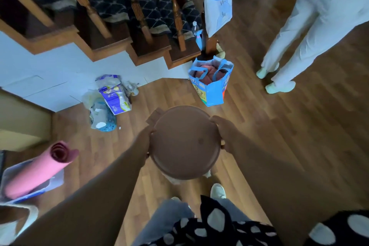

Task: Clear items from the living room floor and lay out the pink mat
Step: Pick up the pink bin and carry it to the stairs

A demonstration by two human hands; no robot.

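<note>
A round brown stool (184, 142) is held above the wooden floor in front of me, its top facing the camera. My left hand (144, 140) grips its left rim and my right hand (224, 132) grips its right rim. What lies under the stool is mostly hidden. The pink mat (38, 170), rolled up, leans out of a pale container (57, 181) at the lower left, well away from both hands.
A blue shopping bag (211, 84) with reddish cloth stands by the stair post. A diaper pack (114, 94), plastic bags and a blue basket (107, 124) lie against the white stair wall. Another person's legs (299, 36) stand at the upper right. My own feet (217, 190) are below the stool.
</note>
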